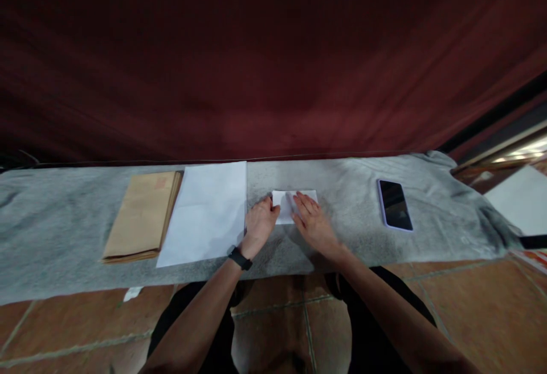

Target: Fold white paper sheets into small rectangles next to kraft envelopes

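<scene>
Small white paper (282,210), apparently folded; flat on cloth-covered tabletop (350,208), partly beneath outstretched right hand (315,223). At its left edge, curled left hand (260,223); pinching or merely touching, impossible to tell. Probably mid-creasing; next calling for steady edge, firm smoothing.

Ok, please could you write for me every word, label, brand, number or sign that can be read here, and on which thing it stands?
No text can be read in this picture.
Brown paper stack: a reddish mark near the top, too small and blurred to read.
Red-and-white thing at the right edge: too blurred to read.
Small white paper, large white paper and phone: no text visible.
</scene>
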Demonstrator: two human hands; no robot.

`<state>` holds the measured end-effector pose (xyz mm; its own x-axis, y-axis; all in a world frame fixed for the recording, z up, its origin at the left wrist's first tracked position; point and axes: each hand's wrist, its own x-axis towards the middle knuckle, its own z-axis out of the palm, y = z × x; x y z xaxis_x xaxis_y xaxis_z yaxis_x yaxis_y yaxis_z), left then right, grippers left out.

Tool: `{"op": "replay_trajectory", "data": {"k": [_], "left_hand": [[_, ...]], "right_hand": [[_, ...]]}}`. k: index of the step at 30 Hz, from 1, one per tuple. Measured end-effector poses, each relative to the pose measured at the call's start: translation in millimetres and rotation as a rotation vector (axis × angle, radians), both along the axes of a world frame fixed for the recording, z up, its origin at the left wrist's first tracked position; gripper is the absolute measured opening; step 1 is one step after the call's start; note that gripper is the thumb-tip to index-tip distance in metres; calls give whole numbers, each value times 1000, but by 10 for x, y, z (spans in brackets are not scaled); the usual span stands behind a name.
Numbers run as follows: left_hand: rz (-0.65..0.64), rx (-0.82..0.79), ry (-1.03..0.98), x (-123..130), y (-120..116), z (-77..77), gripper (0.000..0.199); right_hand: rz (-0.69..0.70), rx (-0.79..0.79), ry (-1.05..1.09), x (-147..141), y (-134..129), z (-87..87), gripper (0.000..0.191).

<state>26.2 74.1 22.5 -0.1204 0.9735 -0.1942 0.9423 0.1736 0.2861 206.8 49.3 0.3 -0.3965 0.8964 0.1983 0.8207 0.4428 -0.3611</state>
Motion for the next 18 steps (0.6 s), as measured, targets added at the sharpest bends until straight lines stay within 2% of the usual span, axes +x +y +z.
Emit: {"op": "replay_trajectory", "data": {"k": [3, 5, 7, 10, 12, 16, 18], "left_hand": [[7, 22, 2, 7, -30, 7, 31], [20, 42, 11, 9, -50, 17, 35], [-19, 115, 16, 17, -74, 13, 32], [-199, 311, -15, 66, -152, -53, 29], [-329, 406, -65, 123, -250, -137, 36], [-522, 405, -115, 199, -510, -301, 57], [-558, 375, -101, 181, -612, -343, 67]], "right_hand": [[108, -14, -35, -99, -137, -111, 58], [124, -6, -74, -119, -195, -159, 59], [120, 13, -103, -114, -213, -185, 58], [118, 49, -131, -98, -198, -210, 55], [130, 76, -155, -93, -189, -229, 53], [181, 105, -229, -83, -199, -267, 59], [190, 107, -254, -68, -206, -277, 62]]}}
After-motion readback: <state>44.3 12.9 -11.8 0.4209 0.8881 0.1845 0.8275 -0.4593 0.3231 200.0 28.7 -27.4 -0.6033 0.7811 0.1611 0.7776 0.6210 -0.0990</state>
